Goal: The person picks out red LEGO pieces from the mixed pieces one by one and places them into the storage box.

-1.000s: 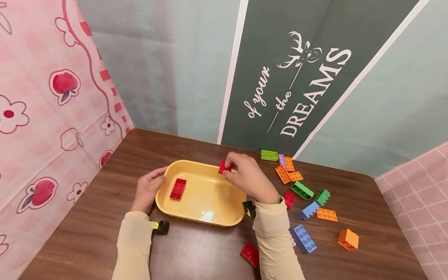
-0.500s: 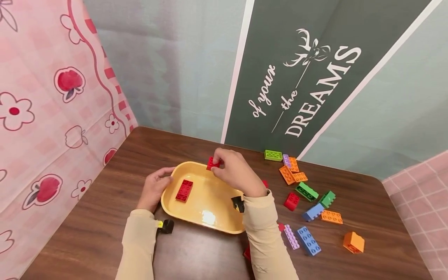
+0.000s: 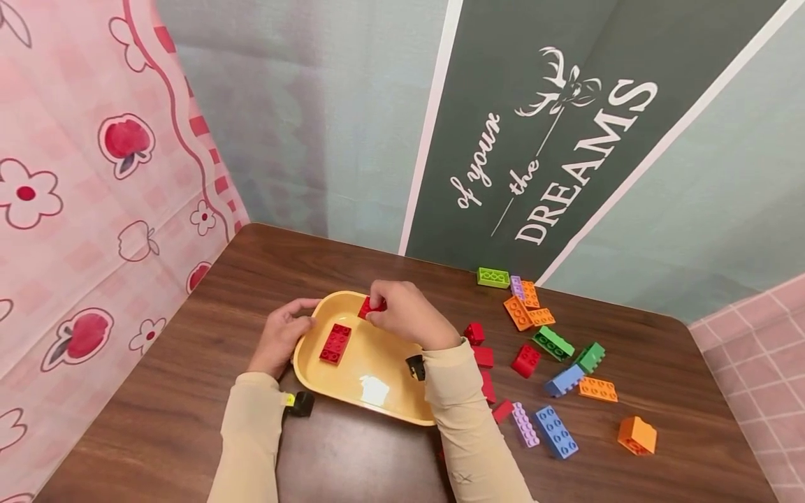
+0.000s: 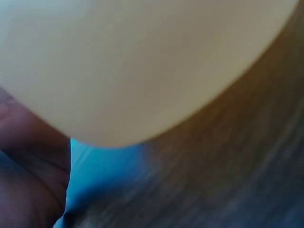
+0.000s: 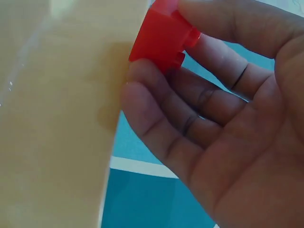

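So the right hand (image 3: 409, 314) has a small red brick (image 5: 159, 35) pinched in its fingertips, thumb on one side and fingers on the other, definitely a real grasp. The brick sits right at the tips, out in front of the palm, with its studs turned in toward the hand in the right wrist view. From the head view it's at the far rim of a yellow tray (image 3: 367, 360), in the back left part. Can't tell if it's actually touching the plastic.

A second, longer red brick (image 3: 335, 344) lies studs up in the tray, just to the left of that pinch and nearer the person, so between the two hands.

The left hand (image 3: 281, 337) is at the tray's left end, thumb at the rim. It's touching, but I honestly can't tell whether the fingers are curled round the edge. The left wrist view is mostly blurry tray.

Off to the right of the pinch, past the right sleeve (image 3: 462, 398), there's a bunch of loose red bricks (image 3: 526, 360) on the brown table (image 3: 251, 272). Further out that way: a purple brick (image 3: 525, 425), a couple of blue ones, some green and some orange.
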`<action>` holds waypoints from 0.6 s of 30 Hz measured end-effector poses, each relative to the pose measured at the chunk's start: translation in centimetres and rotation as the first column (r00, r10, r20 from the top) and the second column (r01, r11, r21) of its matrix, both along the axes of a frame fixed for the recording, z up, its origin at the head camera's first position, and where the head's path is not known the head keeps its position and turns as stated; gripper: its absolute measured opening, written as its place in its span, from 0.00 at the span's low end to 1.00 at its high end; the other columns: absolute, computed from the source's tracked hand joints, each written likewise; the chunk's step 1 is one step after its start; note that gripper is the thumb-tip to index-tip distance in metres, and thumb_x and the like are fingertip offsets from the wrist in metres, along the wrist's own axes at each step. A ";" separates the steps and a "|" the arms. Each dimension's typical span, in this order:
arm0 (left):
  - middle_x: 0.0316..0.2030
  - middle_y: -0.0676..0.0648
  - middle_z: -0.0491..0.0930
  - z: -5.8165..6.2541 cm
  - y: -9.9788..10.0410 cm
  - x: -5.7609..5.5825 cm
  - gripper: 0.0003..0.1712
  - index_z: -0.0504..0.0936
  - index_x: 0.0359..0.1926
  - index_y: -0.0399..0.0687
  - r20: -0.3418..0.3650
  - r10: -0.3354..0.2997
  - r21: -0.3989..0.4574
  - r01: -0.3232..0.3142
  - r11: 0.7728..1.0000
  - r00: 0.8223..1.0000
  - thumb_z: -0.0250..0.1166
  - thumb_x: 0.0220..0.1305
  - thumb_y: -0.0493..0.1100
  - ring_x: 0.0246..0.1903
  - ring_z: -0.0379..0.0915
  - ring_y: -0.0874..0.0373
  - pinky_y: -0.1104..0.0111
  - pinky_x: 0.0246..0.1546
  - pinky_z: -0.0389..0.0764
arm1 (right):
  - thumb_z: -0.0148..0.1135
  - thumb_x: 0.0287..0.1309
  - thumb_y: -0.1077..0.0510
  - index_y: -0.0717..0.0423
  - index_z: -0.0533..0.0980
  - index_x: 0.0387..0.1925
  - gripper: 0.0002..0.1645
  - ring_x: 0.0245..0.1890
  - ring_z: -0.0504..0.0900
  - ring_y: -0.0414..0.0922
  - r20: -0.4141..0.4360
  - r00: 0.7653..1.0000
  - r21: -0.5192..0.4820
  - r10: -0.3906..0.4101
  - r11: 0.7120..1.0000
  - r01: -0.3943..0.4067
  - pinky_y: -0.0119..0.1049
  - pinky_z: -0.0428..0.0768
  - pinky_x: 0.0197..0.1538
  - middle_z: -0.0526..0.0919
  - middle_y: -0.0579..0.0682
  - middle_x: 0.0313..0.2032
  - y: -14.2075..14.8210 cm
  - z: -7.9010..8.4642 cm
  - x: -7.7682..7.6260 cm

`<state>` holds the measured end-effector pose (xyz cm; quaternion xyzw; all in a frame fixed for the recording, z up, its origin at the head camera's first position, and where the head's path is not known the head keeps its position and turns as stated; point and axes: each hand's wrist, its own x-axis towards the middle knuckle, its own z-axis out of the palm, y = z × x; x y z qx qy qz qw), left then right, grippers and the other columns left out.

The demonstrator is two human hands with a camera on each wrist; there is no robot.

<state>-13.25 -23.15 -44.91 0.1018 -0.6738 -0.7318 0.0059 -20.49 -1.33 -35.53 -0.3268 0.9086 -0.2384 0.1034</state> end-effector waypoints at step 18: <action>0.22 0.42 0.78 -0.2 -0.1 -0.1 0.23 0.76 0.56 0.34 0.001 -0.029 0.017 0.028 0.999 1.000 0.54 0.59 0.33 0.14 0.70 0.59 0.71 0.15 0.76 | 0.64 0.52 0.60 0.51 0.69 0.18 0.13 0.20 0.67 0.43 0.137 0.991 0.281 0.011 0.958 -0.050 0.32 0.65 0.24 0.68 0.45 0.16 -0.6 -2.0 0.4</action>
